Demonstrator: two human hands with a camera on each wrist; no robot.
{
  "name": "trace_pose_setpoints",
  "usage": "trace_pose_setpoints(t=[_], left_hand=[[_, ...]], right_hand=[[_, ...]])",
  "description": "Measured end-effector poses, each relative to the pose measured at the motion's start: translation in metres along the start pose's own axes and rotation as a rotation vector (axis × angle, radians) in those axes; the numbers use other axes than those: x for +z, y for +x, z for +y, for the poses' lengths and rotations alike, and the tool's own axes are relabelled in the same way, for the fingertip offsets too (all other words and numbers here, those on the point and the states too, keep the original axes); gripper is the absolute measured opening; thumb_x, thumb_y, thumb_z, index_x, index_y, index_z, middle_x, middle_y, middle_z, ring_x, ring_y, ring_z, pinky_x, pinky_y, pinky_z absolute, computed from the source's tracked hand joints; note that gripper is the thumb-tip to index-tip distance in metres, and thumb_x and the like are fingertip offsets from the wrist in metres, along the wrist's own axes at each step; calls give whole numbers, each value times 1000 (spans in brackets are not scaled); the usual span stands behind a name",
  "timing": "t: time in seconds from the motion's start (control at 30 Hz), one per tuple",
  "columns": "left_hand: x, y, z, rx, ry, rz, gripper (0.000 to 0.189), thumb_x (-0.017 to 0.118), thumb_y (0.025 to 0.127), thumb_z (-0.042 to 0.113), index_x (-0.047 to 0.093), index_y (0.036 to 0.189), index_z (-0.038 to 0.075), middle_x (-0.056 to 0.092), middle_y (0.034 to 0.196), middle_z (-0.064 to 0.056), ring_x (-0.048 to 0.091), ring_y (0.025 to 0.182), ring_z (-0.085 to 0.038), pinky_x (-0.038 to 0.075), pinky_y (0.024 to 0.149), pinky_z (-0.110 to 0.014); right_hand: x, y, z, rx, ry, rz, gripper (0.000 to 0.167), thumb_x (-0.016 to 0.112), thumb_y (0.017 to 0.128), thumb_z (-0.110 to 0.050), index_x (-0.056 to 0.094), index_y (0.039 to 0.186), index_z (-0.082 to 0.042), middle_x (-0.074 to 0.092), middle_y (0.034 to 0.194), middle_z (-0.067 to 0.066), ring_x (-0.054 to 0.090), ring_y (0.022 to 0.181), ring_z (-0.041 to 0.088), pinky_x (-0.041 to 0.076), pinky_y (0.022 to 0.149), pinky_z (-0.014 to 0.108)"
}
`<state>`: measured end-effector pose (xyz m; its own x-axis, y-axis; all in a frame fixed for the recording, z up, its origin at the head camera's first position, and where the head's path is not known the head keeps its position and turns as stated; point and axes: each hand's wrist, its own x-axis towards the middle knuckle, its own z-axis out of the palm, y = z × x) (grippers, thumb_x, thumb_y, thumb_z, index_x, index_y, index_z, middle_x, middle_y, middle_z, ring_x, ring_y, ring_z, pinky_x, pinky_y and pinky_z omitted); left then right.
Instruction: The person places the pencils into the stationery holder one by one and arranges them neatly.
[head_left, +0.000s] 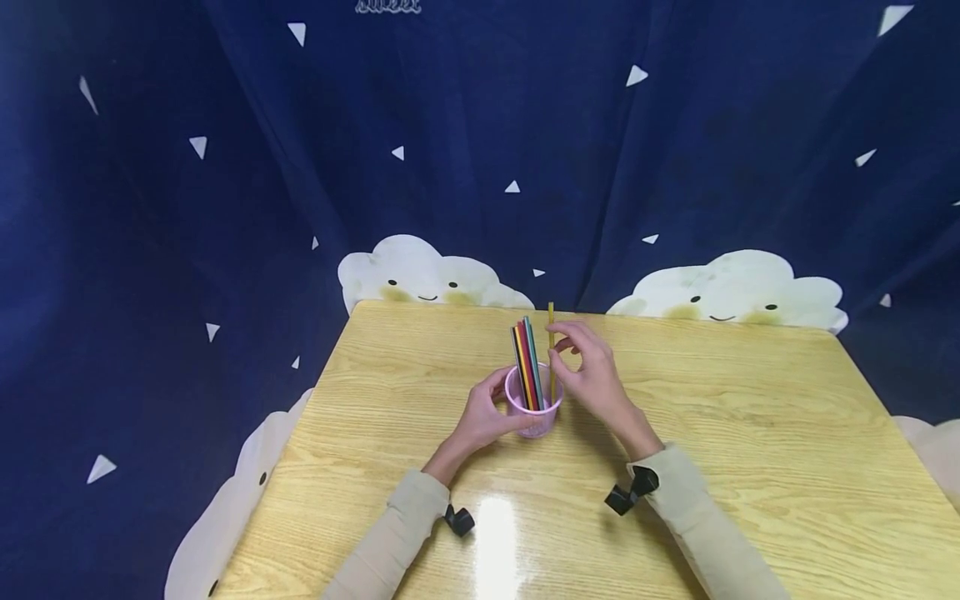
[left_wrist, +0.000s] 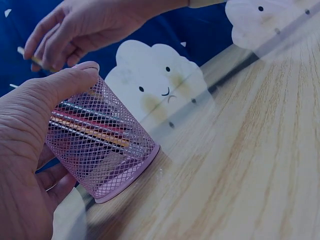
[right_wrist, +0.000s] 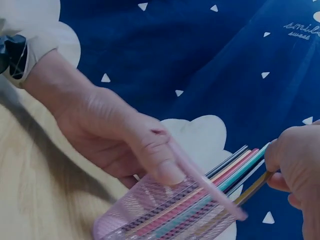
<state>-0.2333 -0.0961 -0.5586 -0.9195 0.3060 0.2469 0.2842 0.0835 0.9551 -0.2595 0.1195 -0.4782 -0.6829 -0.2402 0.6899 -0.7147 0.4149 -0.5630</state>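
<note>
A pink mesh pen cup stands on the wooden table, and my left hand grips it round the side, thumb near the rim. Several colored pencils lean together inside it, among them black, yellow, red and teal ones. Between thumb and fingers my right hand pinches a dark yellow pencil, upright at the cup's right side with its lower end inside the rim. Through the mesh in the left wrist view, the pencils show slanting down towards the base.
The light wooden table spreads to both sides of the cup. Behind it hangs a dark blue curtain with white triangles and smiling clouds. A black wrist camera strap sits on the right sleeve, another on the left.
</note>
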Motion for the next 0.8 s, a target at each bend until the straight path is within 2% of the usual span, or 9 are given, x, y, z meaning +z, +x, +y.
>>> trace_pose_setpoints(t=[0.17,0.4,0.6,0.8], left_hand=[[1,-1,1,-11,-10,-8,85,94,73,10,55,148,10,67,137,-7,64,124,-27,49,111,-46],[2,-2,2,-10,-12,-7,85,93,73,10,55,149,10,67,138,-8,64,125,-27,50,111,-45],[3,-2,-1,-7,-17,0,84,92,74,10,55,149,10,67,138,-7,64,124,-23,50,111,-45],[3,-3,-1,-5,-5,-4,89,94,73,14,53,152,14,66,140,-5,62,127,-23,47,114,-46]], right_hand=[[6,-8,2,84,-29,-70,39,75,87,8,68,125,-2,69,123,13,73,88,23,57,76,41],[8,-12,0,121,-31,-124,34,72,90,7,69,123,-2,70,121,14,72,90,26,58,79,47],[7,-18,1,122,-33,-113,29,70,92,5,72,119,-2,71,124,16,70,100,32,57,94,50],[-2,-28,4,110,-58,-60,28,69,92,4,72,119,-2,71,126,14,68,103,33,53,96,47]])
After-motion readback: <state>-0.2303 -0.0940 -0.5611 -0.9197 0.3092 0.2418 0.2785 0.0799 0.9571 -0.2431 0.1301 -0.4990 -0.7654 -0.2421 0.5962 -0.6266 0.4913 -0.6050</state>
